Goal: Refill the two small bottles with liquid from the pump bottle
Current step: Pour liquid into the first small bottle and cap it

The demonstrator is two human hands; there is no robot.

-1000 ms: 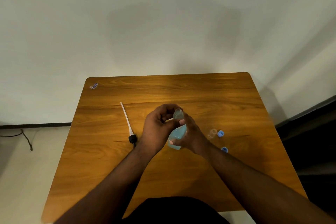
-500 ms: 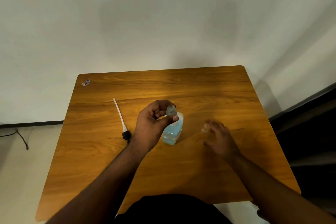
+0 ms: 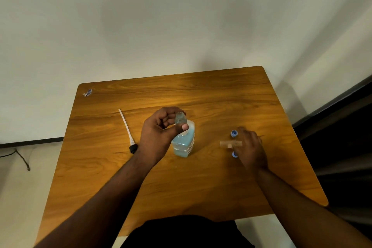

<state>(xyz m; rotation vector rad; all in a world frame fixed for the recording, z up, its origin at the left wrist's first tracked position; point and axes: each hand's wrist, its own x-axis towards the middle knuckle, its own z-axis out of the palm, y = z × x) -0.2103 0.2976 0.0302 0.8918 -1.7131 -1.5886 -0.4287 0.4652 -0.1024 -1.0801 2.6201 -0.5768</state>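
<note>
Two hands | left hand [image 3: 159, 133] grip pinches small bottle [image 3: 179, 119] above pump bottle [image 3: 184, 143] | right hand [image 3: 250, 147] grip: cannot tell, blurred

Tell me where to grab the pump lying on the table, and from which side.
Grip the pump at its black collar, coming from above with the fingers across it. It lies flat with its thin white tube pointing away, and the collar is the thickest part; the tube would likely flex or slip.

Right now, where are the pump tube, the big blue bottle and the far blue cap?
pump tube [image 3: 125, 125]: head view, mid white stem.
big blue bottle [image 3: 184, 143]: head view, its liquid-filled body.
far blue cap [image 3: 234, 133]: head view, its top.
</note>
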